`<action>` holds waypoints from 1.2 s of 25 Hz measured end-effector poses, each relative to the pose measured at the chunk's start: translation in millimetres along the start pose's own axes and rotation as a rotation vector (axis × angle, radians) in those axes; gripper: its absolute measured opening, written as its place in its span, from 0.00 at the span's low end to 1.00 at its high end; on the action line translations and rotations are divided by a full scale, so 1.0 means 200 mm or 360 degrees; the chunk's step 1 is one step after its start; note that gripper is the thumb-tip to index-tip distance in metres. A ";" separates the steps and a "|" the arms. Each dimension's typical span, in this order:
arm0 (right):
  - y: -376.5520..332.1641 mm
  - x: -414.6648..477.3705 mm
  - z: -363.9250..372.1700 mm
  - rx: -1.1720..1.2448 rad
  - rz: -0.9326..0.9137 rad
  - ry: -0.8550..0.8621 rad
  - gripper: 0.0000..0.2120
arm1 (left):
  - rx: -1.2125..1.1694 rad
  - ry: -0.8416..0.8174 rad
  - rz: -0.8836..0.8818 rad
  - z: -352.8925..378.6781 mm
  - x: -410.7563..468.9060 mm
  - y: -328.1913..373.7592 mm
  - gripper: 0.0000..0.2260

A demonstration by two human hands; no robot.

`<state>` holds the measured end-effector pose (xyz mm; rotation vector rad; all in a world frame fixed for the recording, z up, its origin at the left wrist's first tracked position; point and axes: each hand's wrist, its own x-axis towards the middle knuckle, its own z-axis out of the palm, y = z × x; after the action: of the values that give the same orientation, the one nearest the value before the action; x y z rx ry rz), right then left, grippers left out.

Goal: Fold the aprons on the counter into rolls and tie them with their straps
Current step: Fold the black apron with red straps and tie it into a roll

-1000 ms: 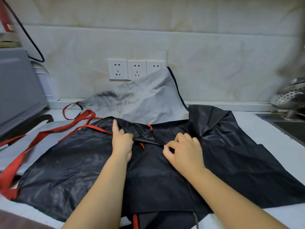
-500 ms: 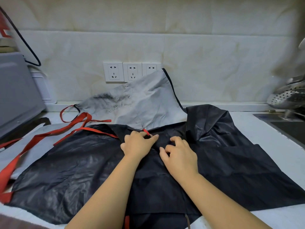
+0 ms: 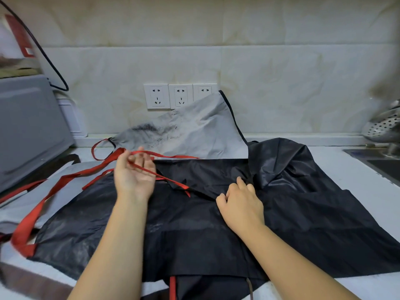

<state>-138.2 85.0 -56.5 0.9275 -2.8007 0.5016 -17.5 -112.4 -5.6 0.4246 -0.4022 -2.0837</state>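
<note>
A black apron (image 3: 205,224) lies spread across the white counter (image 3: 346,169), its far right part bunched up. My left hand (image 3: 135,174) is raised palm-up over its upper left and holds a thin red strap (image 3: 168,179) that runs to the apron's top edge. My right hand (image 3: 240,202) rests on the black cloth at the middle, fingers curled and pinching a fold. A grey apron (image 3: 190,135) leans against the back wall behind. Wider red straps (image 3: 54,191) trail off to the left.
A grey appliance (image 3: 28,131) stands at the left with a black cable above it. Wall sockets (image 3: 179,96) sit behind the grey apron. A sink (image 3: 381,163) and a perforated metal strainer (image 3: 383,126) are at the right. The counter's front edge runs close to me.
My left hand left the middle of the apron, moved up and left and turned palm-up, lifting the thin red strap. My right hand shifted slightly right, staying on the black cloth.
</note>
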 end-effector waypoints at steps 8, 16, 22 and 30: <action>0.00 0.00 0.00 -0.0018 -0.0020 0.0010 0.15 | 0.0641 0.0623 0.0469 -0.23 -0.01 0.55 0.08; -0.02 -0.04 0.00 -0.0061 -0.0216 0.0230 0.13 | 0.2367 0.1280 0.1728 -0.27 -0.20 0.54 0.26; 0.00 -0.04 0.03 0.0038 -0.0298 0.0323 0.13 | 0.3259 -0.0369 0.0999 -0.03 -0.19 -0.14 0.17; 0.02 0.01 0.08 0.0157 -0.0397 0.0365 0.12 | 0.4083 -0.0062 0.0085 -0.10 0.13 -0.24 0.33</action>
<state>-142.7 81.5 -71.2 1.1403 -2.4338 0.6662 -56.5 -112.7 -48.2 1.5372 -2.7708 -0.2448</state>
